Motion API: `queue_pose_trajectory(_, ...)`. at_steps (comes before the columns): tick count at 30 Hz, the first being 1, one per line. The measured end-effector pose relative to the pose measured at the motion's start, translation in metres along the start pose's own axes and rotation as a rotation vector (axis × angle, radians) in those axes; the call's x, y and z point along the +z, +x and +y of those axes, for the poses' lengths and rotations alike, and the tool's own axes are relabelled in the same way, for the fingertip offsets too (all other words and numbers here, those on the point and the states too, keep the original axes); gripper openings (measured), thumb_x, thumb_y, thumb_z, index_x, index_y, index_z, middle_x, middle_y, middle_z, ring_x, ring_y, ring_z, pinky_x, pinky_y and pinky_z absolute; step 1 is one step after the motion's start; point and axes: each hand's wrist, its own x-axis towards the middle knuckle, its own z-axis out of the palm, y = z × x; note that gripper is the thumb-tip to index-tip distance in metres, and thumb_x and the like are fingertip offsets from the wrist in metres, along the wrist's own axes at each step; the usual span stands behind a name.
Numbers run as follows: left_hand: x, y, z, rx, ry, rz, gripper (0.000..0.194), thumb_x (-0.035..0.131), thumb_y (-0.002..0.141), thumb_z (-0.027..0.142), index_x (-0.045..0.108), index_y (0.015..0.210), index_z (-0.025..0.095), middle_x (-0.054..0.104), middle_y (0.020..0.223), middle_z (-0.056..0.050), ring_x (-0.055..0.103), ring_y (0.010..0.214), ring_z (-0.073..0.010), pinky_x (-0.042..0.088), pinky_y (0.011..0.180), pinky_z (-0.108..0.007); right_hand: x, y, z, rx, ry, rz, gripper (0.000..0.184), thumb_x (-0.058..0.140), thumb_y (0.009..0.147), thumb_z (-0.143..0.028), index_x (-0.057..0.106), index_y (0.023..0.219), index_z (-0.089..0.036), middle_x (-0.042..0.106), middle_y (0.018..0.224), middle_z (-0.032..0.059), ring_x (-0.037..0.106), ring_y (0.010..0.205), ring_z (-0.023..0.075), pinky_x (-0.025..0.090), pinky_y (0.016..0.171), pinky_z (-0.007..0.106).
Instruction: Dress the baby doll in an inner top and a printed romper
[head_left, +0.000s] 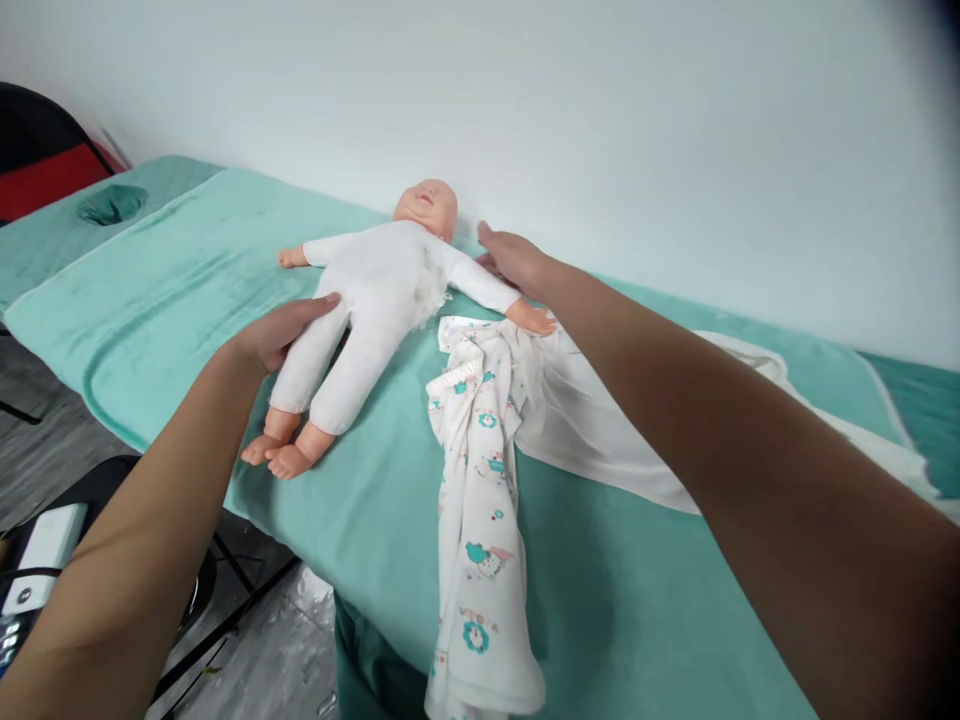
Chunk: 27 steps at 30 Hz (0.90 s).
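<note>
A baby doll [382, 270] with a white cloth body and bare plastic head, hands and feet lies face up on a green-covered table [187, 250]. My left hand [289, 328] rests against the outer side of the doll's hip and thigh, thumb stretched along the top of the leg. Beyond the doll's outstretched arm, my right hand [514, 255] is held near the head, fingers extended and partly hidden, with no object seen in it. Close to the doll's side lie printed baby clothes [484, 440], bunched up, with teal and pink animal figures.
A plain white cloth [600, 430] spreads to the right under my right forearm. The wall [600, 130] runs along the table's far edge. Lower left, a white device [46, 550] sits on a black chair seat [112, 480]. A red and black chair [45, 160] stands behind.
</note>
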Motion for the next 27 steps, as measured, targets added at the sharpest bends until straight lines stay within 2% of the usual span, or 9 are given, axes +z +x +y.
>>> queue_pose_trajectory(3,0.009,-0.015,0.007,0.163,0.324,0.388,0.056,0.072,0.078,0.061,0.066,0.115,0.019,0.073,0.116,-0.017,0.067,0.108,-0.0348,0.053,0.093,-0.050,-0.038,-0.047,0.038,0.188,-0.111,0.025,0.065,0.021,0.103,-0.065,0.066,0.101,-0.019,0.076,0.107,0.0146,0.073,0.094,0.0231,0.058,0.085,0.036)
queue_pose_trajectory(6,0.049,-0.043,0.012,0.453,0.599,0.665,0.038,0.064,0.086,0.051,0.065,0.107,0.020,0.071,0.115,-0.016,0.063,0.112,-0.0339,0.048,0.098,-0.048,-0.078,-0.101,0.063,0.218,-0.353,0.014,0.050,0.051,0.094,-0.066,0.066,0.082,-0.020,0.076,0.099,0.0145,0.070,0.099,0.0305,0.053,0.087,0.039)
queue_pose_trajectory(7,0.070,-0.054,0.010,0.498,0.640,0.595,0.034,0.058,0.091,0.052,0.066,0.100,0.020,0.071,0.107,-0.015,0.064,0.106,-0.0327,0.048,0.095,-0.046,-0.089,-0.118,0.067,0.214,-0.428,-0.035,0.046,0.054,0.093,-0.064,0.067,0.083,-0.020,0.076,0.100,0.0135,0.070,0.099,0.0311,0.052,0.087,0.039)
queue_pose_trajectory(10,0.136,-0.079,-0.004,0.484,0.699,0.090,0.047,0.055,0.089,0.064,0.066,0.096,0.019,0.072,0.096,-0.013,0.067,0.090,-0.0298,0.049,0.083,-0.040,-0.115,-0.164,0.066,0.168,-0.625,-0.168,0.034,0.054,0.095,-0.050,0.071,0.097,-0.021,0.076,0.113,0.0117,0.068,0.103,0.0293,0.050,0.088,0.037)
queue_pose_trajectory(12,0.172,-0.090,-0.011,0.454,0.730,0.036,0.048,0.074,0.076,0.057,0.065,0.103,0.018,0.070,0.110,-0.015,0.067,0.101,-0.0321,0.049,0.084,-0.037,-0.128,-0.188,0.059,0.161,-0.723,-0.177,0.029,0.052,0.096,-0.041,0.071,0.108,-0.021,0.073,0.122,0.0125,0.066,0.108,0.0295,0.049,0.090,0.039)
queue_pose_trajectory(14,0.195,-0.100,-0.010,0.470,0.735,-0.005,0.031,0.075,0.075,0.038,0.065,0.096,0.017,0.070,0.107,-0.013,0.066,0.101,-0.0302,0.048,0.085,-0.035,-0.143,-0.209,0.048,0.182,-0.785,-0.121,0.032,0.048,0.098,-0.038,0.069,0.117,-0.023,0.072,0.126,0.0134,0.065,0.112,0.0313,0.049,0.091,0.042)
queue_pose_trajectory(18,0.217,-0.132,0.023,0.859,0.565,-0.239,0.008,0.062,0.080,0.023,0.067,0.086,0.019,0.068,0.102,-0.006,0.064,0.095,-0.0226,0.050,0.090,-0.033,-0.176,-0.252,0.009,0.094,-0.724,0.096,0.039,0.042,0.099,-0.040,0.068,0.126,-0.028,0.073,0.121,0.0113,0.065,0.107,0.0316,0.049,0.089,0.042)
queue_pose_trajectory(22,0.249,-0.174,0.071,1.183,0.456,-0.235,0.013,0.058,0.082,0.016,0.067,0.090,0.021,0.062,0.108,-0.006,0.061,0.107,-0.0218,0.048,0.099,-0.035,-0.201,-0.305,-0.053,-0.202,-0.526,0.202,0.035,0.048,0.095,-0.033,0.073,0.117,-0.026,0.077,0.107,0.0058,0.067,0.098,0.0277,0.048,0.088,0.038)
queue_pose_trajectory(27,0.293,-0.207,0.108,1.289,0.260,0.107,0.029,0.067,0.082,0.022,0.055,0.108,0.025,0.054,0.132,-0.010,0.048,0.131,-0.0251,0.043,0.108,-0.039,-0.213,-0.379,-0.114,-0.386,-0.392,0.148,0.027,0.053,0.093,-0.031,0.076,0.106,-0.028,0.075,0.087,-0.0019,0.066,0.082,0.0202,0.046,0.080,0.033)
